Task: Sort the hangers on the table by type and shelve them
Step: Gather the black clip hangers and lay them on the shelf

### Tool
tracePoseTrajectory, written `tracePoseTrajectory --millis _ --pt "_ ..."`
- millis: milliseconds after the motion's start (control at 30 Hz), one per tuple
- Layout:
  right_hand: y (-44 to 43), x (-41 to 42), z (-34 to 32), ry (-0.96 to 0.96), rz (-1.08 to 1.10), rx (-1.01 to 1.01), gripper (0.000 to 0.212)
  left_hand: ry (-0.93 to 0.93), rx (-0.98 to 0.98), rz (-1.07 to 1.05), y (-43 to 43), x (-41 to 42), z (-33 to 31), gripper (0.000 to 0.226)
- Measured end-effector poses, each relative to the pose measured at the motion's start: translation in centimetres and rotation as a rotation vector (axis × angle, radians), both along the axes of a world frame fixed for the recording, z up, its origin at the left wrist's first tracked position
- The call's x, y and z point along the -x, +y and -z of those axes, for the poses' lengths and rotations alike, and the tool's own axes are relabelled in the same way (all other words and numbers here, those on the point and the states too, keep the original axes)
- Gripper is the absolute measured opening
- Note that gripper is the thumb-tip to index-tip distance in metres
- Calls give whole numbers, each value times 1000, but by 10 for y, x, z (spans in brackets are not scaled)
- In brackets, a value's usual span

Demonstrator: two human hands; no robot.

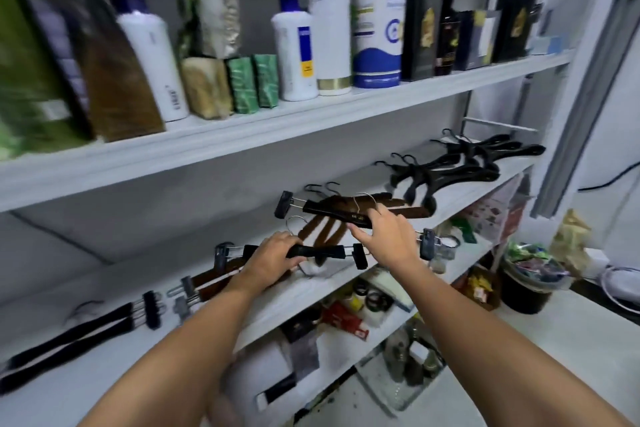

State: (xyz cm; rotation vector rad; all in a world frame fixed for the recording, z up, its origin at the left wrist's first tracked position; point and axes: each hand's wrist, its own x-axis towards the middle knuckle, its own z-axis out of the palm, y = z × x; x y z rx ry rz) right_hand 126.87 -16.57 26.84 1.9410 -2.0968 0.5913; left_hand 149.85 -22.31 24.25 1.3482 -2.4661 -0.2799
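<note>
On the white middle shelf (346,282) hangers lie in groups. My left hand (273,255) grips a black clip hanger (325,251) by its bar, just above the shelf. My right hand (384,230) holds a second black clip hanger (332,213), its fingers curled round the bar, lifted over brown wooden hangers (325,230). Black plastic hangers (460,165) lie in a pile at the shelf's far right. Brown clip hangers (211,279) and black padded clip hangers (79,329) lie to the left.
The upper shelf (277,125) carries bottles, boxes and packets. Below the hanger shelf, lower shelves hold boxes, jars and rolls of tape. A dark bin (530,284) full of wrappers stands at the right on a white surface.
</note>
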Motion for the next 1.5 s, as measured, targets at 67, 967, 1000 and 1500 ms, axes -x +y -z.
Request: tracePoseTrajectory --millis 67,967,1000,1500 --pt "-7 -35 1 -20 -19 -1 54 -19 -7 -20 -2 -34 4 36" --pt "-41 -311 58 52 -398 -98 54 64 -265 -573 70 -350 95 42" --pt "-41 -319 61 54 -416 -111 54 63 -275 -583 72 -356 98 43" --pt "-47 -350 95 103 -502 -155 56 47 -224 -581 58 -365 123 54"
